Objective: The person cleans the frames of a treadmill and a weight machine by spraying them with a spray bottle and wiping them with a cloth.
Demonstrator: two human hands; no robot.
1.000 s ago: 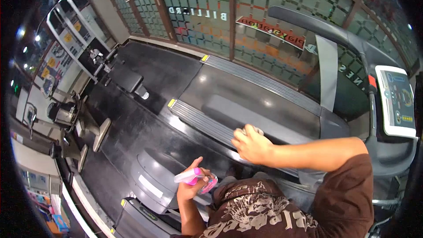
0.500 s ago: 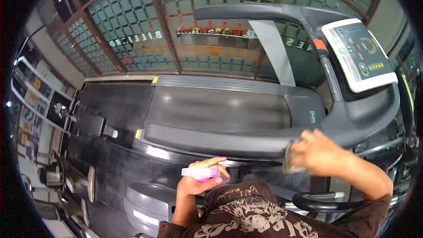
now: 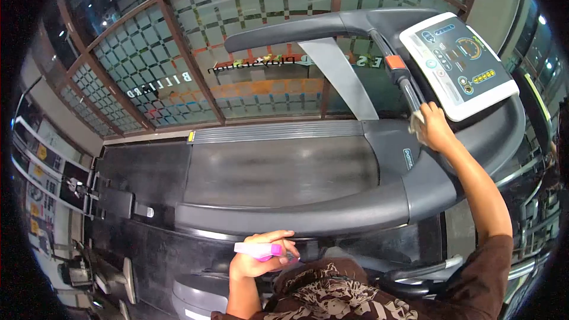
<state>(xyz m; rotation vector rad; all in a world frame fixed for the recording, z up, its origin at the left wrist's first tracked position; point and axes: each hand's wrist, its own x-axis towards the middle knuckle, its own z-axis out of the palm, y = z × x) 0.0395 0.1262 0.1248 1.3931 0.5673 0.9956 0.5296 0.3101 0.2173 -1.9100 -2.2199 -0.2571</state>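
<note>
My left hand (image 3: 248, 265) is closed around a spray bottle (image 3: 258, 251) with a white and pink head, low in the middle of the view; the bottle's body is mostly hidden. Over at the treadmill, my right hand (image 3: 437, 131) grips a pale cloth (image 3: 417, 128) at the lower end of the crossbar (image 3: 410, 93). The cloth appears to touch the bar. Just above and right of that hand sits the white-framed console (image 3: 441, 86). An orange-red piece (image 3: 395, 63) is fixed on the crossbar.
The treadmill's grey near side rail (image 3: 296, 218) runs in front of me, with its dark belt (image 3: 284, 169) beyond. A long handrail (image 3: 284, 31) is on the far side. Glass panels (image 3: 255, 0) stand behind. Other gym equipment (image 3: 121, 198) is at left.
My right hand has reached forward and up with the cloth, from above the near rail to the crossbar beside the console. My left hand still holds the spray bottle. The view has shifted.
</note>
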